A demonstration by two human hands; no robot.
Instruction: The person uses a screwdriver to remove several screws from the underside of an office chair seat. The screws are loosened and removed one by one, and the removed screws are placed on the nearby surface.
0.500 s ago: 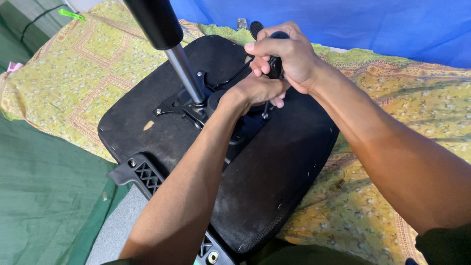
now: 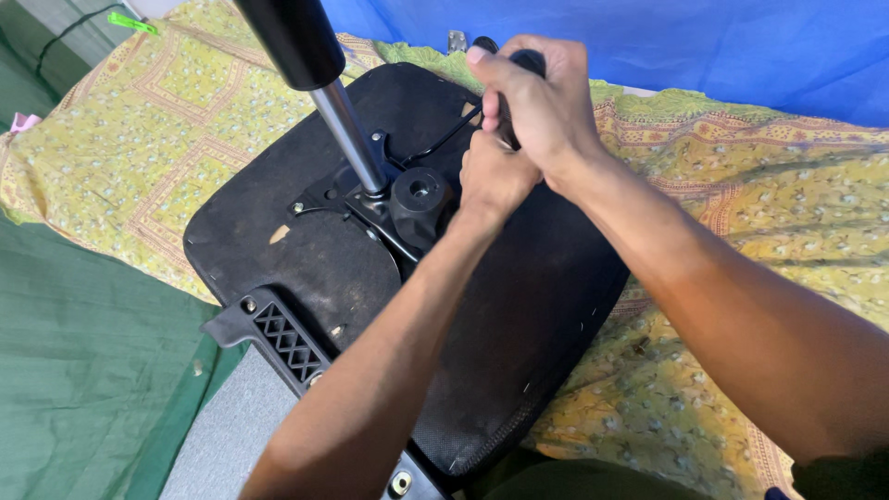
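Yellow patterned cloth (image 2: 139,139) under upturned black chair seat (image 2: 519,343), hands (image 2: 519,130) around screwdriver handle (image 2: 519,74).

A bed covered by a yellow patterned sheet (image 2: 139,139) carries everything here. Directly on it, near the middle, lies an upturned black chair seat (image 2: 519,324), its underside facing up, with one edge hanging over the bed's border toward 7 o'clock. At 9 o'clock a green cloth (image 2: 83,370) spreads beside the sheet. Along the 12 to 2 o'clock edge a blue cloth (image 2: 741,46) rises behind the bed. A small green clip (image 2: 133,24) sits at 11 o'clock.
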